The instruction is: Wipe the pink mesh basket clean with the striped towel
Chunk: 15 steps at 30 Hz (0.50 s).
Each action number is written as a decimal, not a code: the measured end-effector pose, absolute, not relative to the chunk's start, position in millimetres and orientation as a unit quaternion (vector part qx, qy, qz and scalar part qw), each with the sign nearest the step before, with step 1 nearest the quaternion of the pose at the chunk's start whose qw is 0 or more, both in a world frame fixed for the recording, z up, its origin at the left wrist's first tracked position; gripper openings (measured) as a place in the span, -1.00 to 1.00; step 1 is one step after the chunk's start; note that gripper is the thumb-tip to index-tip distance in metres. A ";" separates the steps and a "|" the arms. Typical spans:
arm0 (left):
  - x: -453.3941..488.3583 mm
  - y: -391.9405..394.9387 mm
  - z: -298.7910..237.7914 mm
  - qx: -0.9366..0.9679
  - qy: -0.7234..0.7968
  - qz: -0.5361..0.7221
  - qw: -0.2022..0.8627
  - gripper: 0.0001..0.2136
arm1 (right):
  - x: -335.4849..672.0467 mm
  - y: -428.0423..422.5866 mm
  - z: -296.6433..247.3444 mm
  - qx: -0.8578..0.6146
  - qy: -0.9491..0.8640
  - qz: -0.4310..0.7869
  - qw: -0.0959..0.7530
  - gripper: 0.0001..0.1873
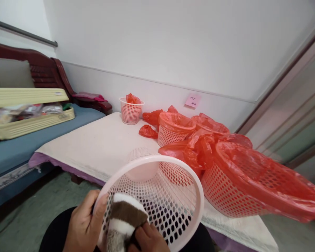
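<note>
Head view, from the grip outward. Left hand (84,224) clamped on the near rim of a pale pink mesh basket (168,196), thumb over the edge, tipping the basket on its side so the open mouth faces the camera; probably held that way to give the other hand a clear way in. Right hand (147,239) closed on a brown-and-white striped cloth (124,217), pressing it against the inside wall of the basket near the left-hand rim. Far side of the basket over the near edge of the counter (99,143); resting on it or hovering, cannot tell.

Right of the basket, just beside it: a larger mesh basket lined with a red plastic bag (241,175), tilted toward the viewer, bag folded over the rim and trailing off the right edge of the frame. Beyond the basket: a smaller lined basket (172,129), loose red bags (148,131) next to it, and another small basket (131,111) by the wall with a bag stuffed inside. Pink note (192,100) stuck on the wall behind; writing too small to read.

Far left of the basket: a yellow case (28,119) lying open on a bed, contents blurred. Both wrists and most of the right hand cut off by the bottom edge.
</note>
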State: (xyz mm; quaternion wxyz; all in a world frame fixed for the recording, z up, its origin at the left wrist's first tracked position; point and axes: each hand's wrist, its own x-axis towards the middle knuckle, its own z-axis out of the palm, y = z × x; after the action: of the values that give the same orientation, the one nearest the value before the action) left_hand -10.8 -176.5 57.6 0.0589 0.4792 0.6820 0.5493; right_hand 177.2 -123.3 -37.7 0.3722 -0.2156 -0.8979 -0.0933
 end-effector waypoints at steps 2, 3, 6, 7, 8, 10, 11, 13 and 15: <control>-6.1 -174.4 64.6 0.449 0.691 0.561 0.072 -0.68 | 192.3 -116.0 -35.2 -0.236 -0.891 -0.122 0.369 -0.71; -3.2 -173.4 68.0 0.439 0.693 0.566 0.080 -0.67 | 200.3 -110.7 -30.8 -0.236 -0.898 -0.133 0.345 -0.72; 2.0 -171.2 76.1 0.431 0.693 0.571 0.088 -0.68 | 216.7 -100.2 -18.9 -0.247 -0.911 -0.156 0.290 -0.75; 1.3 -170.6 77.6 0.432 0.695 0.568 0.085 -0.68 | 217.7 -100.5 -19.1 -0.246 -0.910 -0.159 0.293 -0.75; -0.6 -170.1 78.5 0.436 0.696 0.565 0.080 -0.68 | 216.3 -102.8 -22.2 -0.237 -0.908 -0.159 0.306 -0.76; -7.1 -169.4 78.5 0.449 0.694 0.557 0.080 -0.68 | 208.3 -111.5 -34.9 -0.211 -0.899 -0.155 0.352 -0.78; -10.6 -169.1 77.8 0.460 0.689 0.554 0.088 -0.68 | 203.1 -116.5 -42.7 -0.198 -0.893 -0.153 0.375 -0.80; -15.6 -168.6 76.0 0.476 0.673 0.554 0.116 -0.67 | 193.6 -124.3 -57.6 -0.188 -0.882 -0.157 0.403 -0.80; -16.4 -167.9 73.8 0.472 0.659 0.567 0.146 -0.67 | 187.1 -127.7 -70.0 -0.188 -0.879 -0.166 0.406 -0.77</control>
State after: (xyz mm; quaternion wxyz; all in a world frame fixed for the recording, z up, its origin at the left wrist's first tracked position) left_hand -16.4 -167.9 73.8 0.1459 0.4718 0.6590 0.5674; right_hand 187.1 -127.7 -70.0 0.4058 -0.1880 -0.8788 -0.1665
